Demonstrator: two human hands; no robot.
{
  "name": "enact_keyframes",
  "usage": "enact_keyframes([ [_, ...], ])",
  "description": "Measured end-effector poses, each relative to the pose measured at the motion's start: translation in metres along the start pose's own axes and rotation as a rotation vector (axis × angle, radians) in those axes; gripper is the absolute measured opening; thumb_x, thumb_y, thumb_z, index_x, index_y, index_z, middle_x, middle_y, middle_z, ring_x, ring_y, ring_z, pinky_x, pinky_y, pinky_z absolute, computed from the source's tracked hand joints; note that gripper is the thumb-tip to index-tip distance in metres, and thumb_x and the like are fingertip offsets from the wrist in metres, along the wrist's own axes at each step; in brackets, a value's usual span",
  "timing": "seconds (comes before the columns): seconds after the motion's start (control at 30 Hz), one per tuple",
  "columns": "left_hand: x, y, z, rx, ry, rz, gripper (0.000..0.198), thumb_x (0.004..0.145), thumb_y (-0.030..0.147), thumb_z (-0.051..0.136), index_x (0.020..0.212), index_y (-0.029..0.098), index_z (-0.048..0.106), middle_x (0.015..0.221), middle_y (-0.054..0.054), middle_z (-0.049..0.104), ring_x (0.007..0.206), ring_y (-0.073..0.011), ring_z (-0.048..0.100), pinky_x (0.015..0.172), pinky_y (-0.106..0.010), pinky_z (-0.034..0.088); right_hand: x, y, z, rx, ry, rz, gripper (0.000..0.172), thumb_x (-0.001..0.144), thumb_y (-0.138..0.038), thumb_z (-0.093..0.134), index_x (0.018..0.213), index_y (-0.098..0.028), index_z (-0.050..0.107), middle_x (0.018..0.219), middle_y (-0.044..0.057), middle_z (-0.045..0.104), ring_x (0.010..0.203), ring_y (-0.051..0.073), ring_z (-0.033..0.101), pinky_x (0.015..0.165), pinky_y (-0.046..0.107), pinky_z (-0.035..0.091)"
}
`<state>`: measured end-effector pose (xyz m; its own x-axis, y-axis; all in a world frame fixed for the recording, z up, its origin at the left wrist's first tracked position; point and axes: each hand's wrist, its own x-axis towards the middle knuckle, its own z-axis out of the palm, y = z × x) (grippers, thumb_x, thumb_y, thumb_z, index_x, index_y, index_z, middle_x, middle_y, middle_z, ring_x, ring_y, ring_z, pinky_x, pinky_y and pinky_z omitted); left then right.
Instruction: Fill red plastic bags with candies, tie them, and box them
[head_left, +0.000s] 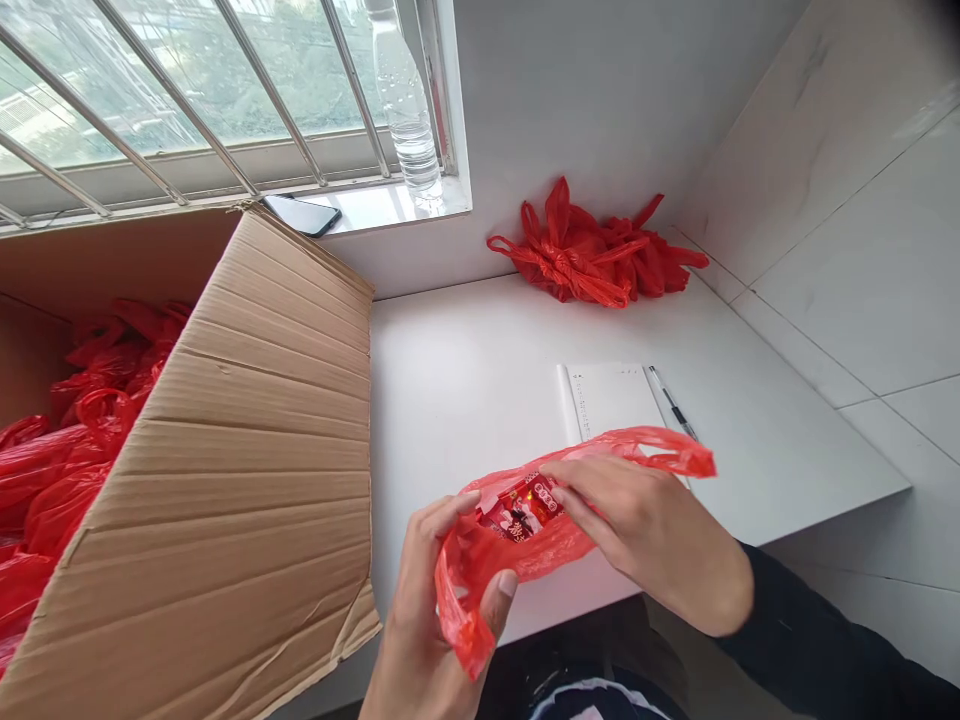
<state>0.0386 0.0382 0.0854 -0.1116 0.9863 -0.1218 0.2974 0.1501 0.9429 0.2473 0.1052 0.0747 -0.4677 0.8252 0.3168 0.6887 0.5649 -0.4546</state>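
The left hand [416,605] clasps the left side of a red plastic bag [551,560] above the near edge of the surface [450,380]; the right hand [652,525] reaches its mouth by a printed packet [525,510], grip unclear. The film looks light, limp, slippery; handles [697,462] should hold best.

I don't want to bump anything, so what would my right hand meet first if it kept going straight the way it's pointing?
Your right hand would most likely meet the red printed packet in the red bag; depth is unclear, so they may already touch.
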Motion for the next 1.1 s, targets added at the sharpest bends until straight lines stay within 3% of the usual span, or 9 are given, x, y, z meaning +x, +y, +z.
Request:
enact_keyframes([
  [0.13, -0.003, 0.001, -0.009, 0.292, 0.019, 0.119, 0.045, 0.100, 0.033, 0.056, 0.144, 0.042, 0.050, 0.148, -0.005, 0.047, 0.135, -0.0268, 0.051, 0.109, -0.041, 0.047, 0.002, 0.004, -0.029, -0.093, 0.236, -0.042, 0.029, 0.096, -0.006, 0.061, 0.123, -0.015, 0.064, 0.110, 0.009, 0.067, 0.103, 0.021, 0.063, 0.093, 0.035, 0.052],
  [0.27, 0.000, -0.005, -0.025, 0.433, -0.012, 0.231, 0.048, 0.101, 0.030, 0.053, 0.147, 0.040, 0.047, 0.141, -0.008, 0.050, 0.122, -0.0246, 0.060, 0.100, -0.036, 0.054, -0.001, 0.015, -0.034, -0.271, 0.321, 0.032, 0.037, 0.093, -0.011, 0.066, 0.130, -0.016, 0.065, 0.132, 0.017, 0.056, 0.117, 0.031, 0.055, 0.097, 0.048, 0.049],
  [0.4, 0.004, -0.005, -0.037, 0.441, -0.106, 0.268, 0.052, 0.100, 0.028, 0.053, 0.151, 0.035, 0.044, 0.121, -0.008, 0.064, 0.098, -0.0208, 0.068, 0.082, -0.029, 0.060, -0.010, 0.015, -0.038, -0.191, 0.373, 0.052, 0.036, 0.093, -0.009, 0.066, 0.128, -0.019, 0.066, 0.126, 0.012, 0.062, 0.111, 0.026, 0.060, 0.095, 0.044, 0.051],
  [0.57, 0.010, 0.002, -0.033, 0.332, -0.062, 0.246, 0.054, 0.100, 0.029, 0.056, 0.153, 0.030, 0.044, 0.124, -0.010, 0.065, 0.111, -0.0234, 0.065, 0.092, -0.030, 0.058, -0.023, 0.014, -0.047, -0.099, 0.555, 0.029, 0.050, 0.087, -0.002, 0.069, 0.130, -0.028, 0.065, 0.119, 0.005, 0.069, 0.105, 0.024, 0.067, 0.096, 0.044, 0.054],
  [0.67, 0.018, 0.006, -0.031, 0.258, -0.118, 0.292, 0.043, 0.102, 0.024, 0.052, 0.145, 0.031, 0.054, 0.111, -0.008, 0.064, 0.097, -0.0188, 0.066, 0.089, -0.027, 0.058, -0.026, 0.022, -0.052, -0.178, 0.677, 0.039, 0.051, 0.085, -0.010, 0.075, 0.129, -0.034, 0.066, 0.118, 0.005, 0.067, 0.103, 0.028, 0.066, 0.091, 0.048, 0.055],
  [0.8, 0.028, 0.007, -0.033, 0.251, -0.161, 0.377, 0.034, 0.101, 0.018, 0.054, 0.129, 0.035, 0.062, 0.101, -0.002, 0.060, 0.090, -0.0137, 0.064, 0.079, -0.019, 0.055, -0.022, 0.037, -0.058, -0.277, 0.480, 0.259, 0.047, 0.092, -0.037, 0.072, 0.136, -0.028, 0.060, 0.132, 0.010, 0.060, 0.122, 0.034, 0.055, 0.103, 0.055, 0.047],
  [0.9, 0.032, 0.009, -0.033, 0.262, -0.106, 0.408, 0.025, 0.099, 0.018, 0.058, 0.117, 0.033, 0.066, 0.111, -0.002, 0.060, 0.104, -0.0152, 0.063, 0.086, -0.020, 0.052, -0.019, 0.042, -0.062, -0.125, 0.311, 0.347, 0.026, 0.099, -0.040, 0.061, 0.122, -0.030, 0.066, 0.116, 0.004, 0.068, 0.109, 0.025, 0.061, 0.090, 0.040, 0.054],
  [1.03, 0.028, 0.024, -0.023, 0.061, -0.016, 0.232, 0.017, 0.103, 0.032, 0.052, 0.113, 0.031, 0.066, 0.130, -0.004, 0.064, 0.126, -0.0225, 0.059, 0.108, -0.032, 0.046, -0.015, 0.031, -0.071, 0.066, 0.321, 0.325, 0.012, 0.100, -0.037, 0.061, 0.108, -0.032, 0.069, 0.101, -0.002, 0.068, 0.090, 0.016, 0.063, 0.075, 0.030, 0.050],
  [1.1, 0.025, 0.035, -0.013, -0.173, 0.024, 0.153, 0.020, 0.104, 0.041, 0.050, 0.109, 0.030, 0.066, 0.107, -0.003, 0.073, 0.113, -0.0236, 0.066, 0.107, -0.038, 0.048, -0.011, 0.021, -0.078, 0.148, 0.321, 0.278, 0.009, 0.099, -0.034, 0.063, 0.106, -0.032, 0.068, 0.097, -0.003, 0.066, 0.083, 0.013, 0.062, 0.072, 0.027, 0.049],
])
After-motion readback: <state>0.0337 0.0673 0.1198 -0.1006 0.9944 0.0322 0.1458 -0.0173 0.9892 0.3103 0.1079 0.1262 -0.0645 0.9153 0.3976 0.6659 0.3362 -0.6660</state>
